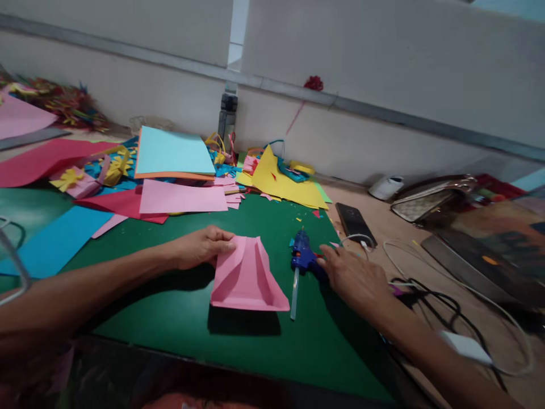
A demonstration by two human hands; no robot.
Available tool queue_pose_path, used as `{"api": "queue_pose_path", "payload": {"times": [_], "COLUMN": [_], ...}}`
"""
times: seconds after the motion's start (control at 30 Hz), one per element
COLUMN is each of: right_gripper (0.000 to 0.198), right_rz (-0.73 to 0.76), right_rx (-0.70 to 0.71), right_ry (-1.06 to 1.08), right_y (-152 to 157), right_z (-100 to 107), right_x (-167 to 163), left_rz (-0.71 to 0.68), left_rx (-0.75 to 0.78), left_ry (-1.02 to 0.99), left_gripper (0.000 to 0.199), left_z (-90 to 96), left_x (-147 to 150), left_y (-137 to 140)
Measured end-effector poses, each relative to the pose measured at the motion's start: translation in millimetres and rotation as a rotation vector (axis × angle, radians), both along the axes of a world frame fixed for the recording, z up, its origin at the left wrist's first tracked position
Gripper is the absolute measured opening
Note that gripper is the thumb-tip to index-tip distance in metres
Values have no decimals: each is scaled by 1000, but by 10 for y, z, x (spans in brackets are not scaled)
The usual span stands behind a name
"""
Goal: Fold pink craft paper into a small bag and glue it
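Note:
My left hand (204, 247) pinches the upper left edge of a folded pink paper (244, 278) between thumb and fingers. The paper has raised creased sides and a folded near edge, and its shadow falls on the green table. To its right, a blue hot glue gun (301, 250) points away from me, a translucent glue stick (294, 292) standing out of its back end. My right hand (351, 278) has its fingers curled at the gun's handle; the thumb and part of the grip are hidden.
Coloured paper sheets, among them light blue (174, 152), pink (183, 196) and yellow (281, 179), lie at the back of the green table (170, 329). A blue strip (59, 238) is at left. Right stand a phone (355, 221), cables (443, 301) and a pouch (426, 201).

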State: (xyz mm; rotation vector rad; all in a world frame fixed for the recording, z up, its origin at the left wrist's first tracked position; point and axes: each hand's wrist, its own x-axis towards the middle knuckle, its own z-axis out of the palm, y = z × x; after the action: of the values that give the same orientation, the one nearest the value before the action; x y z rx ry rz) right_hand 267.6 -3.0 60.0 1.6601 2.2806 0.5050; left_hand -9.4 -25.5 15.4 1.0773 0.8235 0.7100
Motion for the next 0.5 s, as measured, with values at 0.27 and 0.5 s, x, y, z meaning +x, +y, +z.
{"api": "queue_pose_path", "payload": {"times": [0.27, 0.5], "right_gripper": [47, 37], "right_rz": [86, 158], "right_rx": [-30, 96], "right_ry": [139, 560], "right_y": [6, 24], "right_z": [-219, -139], "right_x": [114, 226], "left_rz": [-42, -64], "left_rx": [-9, -43], "left_ry": [-74, -97], "left_gripper": [26, 31], "left_z": [-74, -61], "left_x": [-23, -38], "left_y": [40, 49]}}
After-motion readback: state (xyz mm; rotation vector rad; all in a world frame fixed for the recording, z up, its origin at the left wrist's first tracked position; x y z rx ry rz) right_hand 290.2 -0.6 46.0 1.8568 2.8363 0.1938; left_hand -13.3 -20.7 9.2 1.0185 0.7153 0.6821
